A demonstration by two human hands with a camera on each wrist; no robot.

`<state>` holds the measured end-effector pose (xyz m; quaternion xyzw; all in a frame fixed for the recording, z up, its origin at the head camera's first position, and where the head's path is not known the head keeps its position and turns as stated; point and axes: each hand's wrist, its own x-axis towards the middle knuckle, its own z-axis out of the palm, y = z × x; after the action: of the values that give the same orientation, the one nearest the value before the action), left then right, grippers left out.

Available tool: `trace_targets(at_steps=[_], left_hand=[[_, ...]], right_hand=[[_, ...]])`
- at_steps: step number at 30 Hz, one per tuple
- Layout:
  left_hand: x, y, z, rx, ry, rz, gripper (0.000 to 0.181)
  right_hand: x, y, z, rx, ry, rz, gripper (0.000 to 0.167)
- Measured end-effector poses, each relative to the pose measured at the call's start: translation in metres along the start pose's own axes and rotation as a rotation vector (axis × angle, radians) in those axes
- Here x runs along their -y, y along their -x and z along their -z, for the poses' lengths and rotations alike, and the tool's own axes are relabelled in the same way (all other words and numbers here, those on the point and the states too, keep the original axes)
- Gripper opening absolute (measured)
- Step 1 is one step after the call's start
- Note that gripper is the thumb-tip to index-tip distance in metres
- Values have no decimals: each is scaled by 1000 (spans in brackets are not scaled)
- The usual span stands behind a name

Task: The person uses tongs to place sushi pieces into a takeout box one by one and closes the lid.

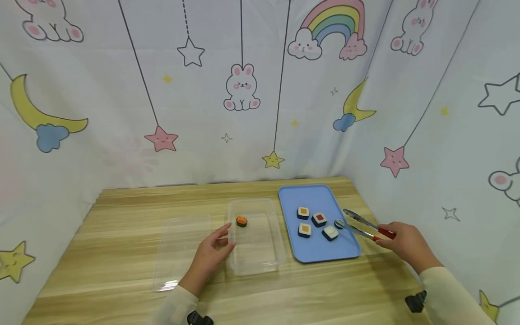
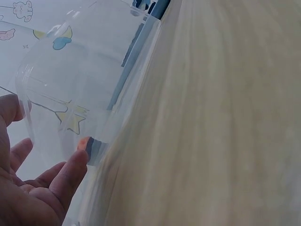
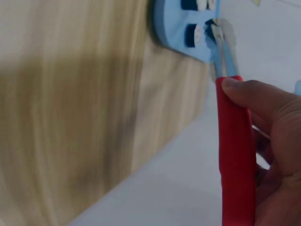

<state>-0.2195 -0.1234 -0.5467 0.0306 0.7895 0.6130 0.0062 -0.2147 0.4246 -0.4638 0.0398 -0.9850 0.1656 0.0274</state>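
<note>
Right hand gripping splayed tongs, so imo squeeze gently on the sushi on the tray by the table's right edge, left hand loosely spread beside the container.

The fingers of the left hand stand at the left wall of the container; just right of their tips, in its far left corner, sits a sushi piece. Left of those fingers a lid lies flat on the tabletop. Right of the container, between both hands' fingers, lies the tray, with four sushi rolls grouped on it, left of the right hand. From the right fingers the tongs reach leftward to the tray's right side. A cloth wall rises behind everything.
</note>
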Motion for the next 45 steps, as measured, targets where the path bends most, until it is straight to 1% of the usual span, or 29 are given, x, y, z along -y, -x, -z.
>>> trace_targets(at_steps=[5,11,14,15,19,24,30,34,39,42,45], left_hand=[[0,0,3,-1,-14,2,60],[2,0,1,-1,-5,3,60],[4,-1,1,-1,-5,-1,60],[4,-1,1,-2,-1,6,61],[3,-1,1,-5,-4,5,61],[2,-1,1,0,-1,4,60],[3,-1,0,1,28,15,61],[2,-1,1,3,27,17,61],[2,-1,1,8,13,12,61],[2,-1,1,6,15,11,61],[3,0,0,4,24,12,61]], right_hand=[[-7,4,-4,-4,0,0,47],[-5,5,-10,-9,1,-3,44],[-5,5,-12,-26,16,11,42],[-5,5,-12,-30,20,17,42],[-5,3,-12,-33,41,34,41],[-5,2,-13,-26,52,31,41],[-2,5,-11,-14,29,20,41],[0,5,-9,-29,-4,25,41],[15,0,-2,-78,-30,76,39],[31,-5,3,-102,-48,107,38],[52,-12,8,-102,-80,132,39]])
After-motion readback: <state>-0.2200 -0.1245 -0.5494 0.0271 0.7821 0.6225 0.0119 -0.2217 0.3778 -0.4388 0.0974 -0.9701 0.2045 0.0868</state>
